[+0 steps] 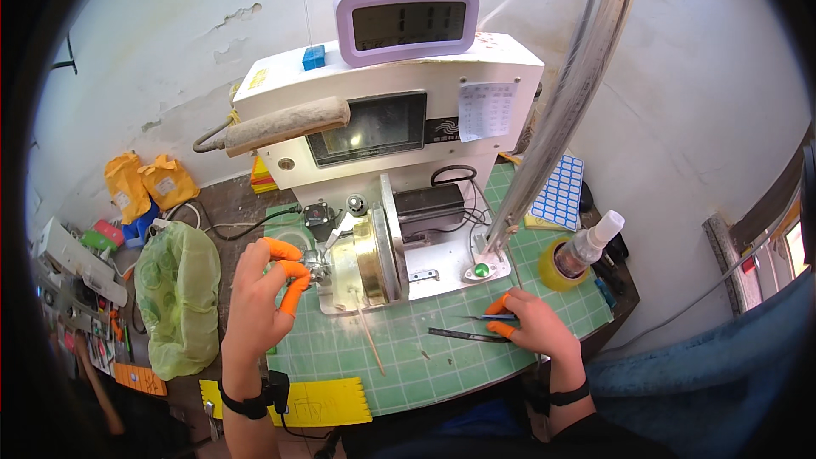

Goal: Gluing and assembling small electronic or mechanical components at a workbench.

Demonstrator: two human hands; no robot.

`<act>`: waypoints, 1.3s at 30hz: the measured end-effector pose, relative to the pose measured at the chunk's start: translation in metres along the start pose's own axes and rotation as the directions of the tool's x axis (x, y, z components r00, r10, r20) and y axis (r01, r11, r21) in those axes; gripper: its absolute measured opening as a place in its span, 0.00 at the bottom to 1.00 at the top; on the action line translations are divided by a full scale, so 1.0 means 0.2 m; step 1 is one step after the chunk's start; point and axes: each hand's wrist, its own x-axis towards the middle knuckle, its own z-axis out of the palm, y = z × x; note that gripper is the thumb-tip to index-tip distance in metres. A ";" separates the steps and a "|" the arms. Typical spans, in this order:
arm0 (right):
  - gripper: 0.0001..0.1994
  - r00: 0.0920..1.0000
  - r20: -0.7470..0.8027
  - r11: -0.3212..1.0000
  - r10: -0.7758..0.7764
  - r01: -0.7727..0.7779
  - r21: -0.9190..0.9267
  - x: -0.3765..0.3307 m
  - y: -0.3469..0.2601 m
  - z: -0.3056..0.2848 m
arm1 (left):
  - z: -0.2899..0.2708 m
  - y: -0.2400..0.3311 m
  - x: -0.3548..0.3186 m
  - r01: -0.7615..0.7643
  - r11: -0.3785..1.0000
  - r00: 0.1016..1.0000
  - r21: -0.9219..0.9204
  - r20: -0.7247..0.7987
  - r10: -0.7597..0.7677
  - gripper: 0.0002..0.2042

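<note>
My left hand (263, 289), with orange finger covers, is at the left end of a small machine's brass-coloured wheel (370, 259). Its thumb and fingers are curled together beside a small shiny metal fixture (319, 265); whatever they pinch is too small to make out. At the right, my right hand (540, 323) has thin dark tweezers (491, 317) between its orange-covered thumb and finger. A second black tweezers-like tool (459, 334) lies on the green cutting mat (408, 382) just under those fingertips. From the wheel's foot a thin wooden stick (371, 342) runs toward me.
A white machine housing (501, 55) with a screen stands behind, a purple-framed clock (408, 21) on top. Right of it are a slanted clear tube (561, 102) and a spray bottle (586, 246) in a yellow holder. A green bag-covered container (177, 297) stands left; a yellow board (327, 401) lies in front.
</note>
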 end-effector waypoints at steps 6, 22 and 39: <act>0.08 0.999 -0.005 0.993 0.034 -0.034 -0.112 -0.03 -0.11 -0.06 | 0.08 -0.10 0.00 0.257 0.765 0.966 -0.591 0.138 -0.219 0.05; 0.23 0.614 0.725 0.214 -0.312 -0.698 0.684 0.22 -0.74 0.33 | 0.25 -0.27 -0.05 0.083 0.671 0.989 -0.737 -0.023 -0.148 0.03; 0.22 0.763 0.430 -0.626 -0.482 -0.644 0.441 0.48 -0.79 0.57 | 0.24 -0.22 -0.10 0.131 0.625 0.973 -0.769 -0.019 -0.228 0.06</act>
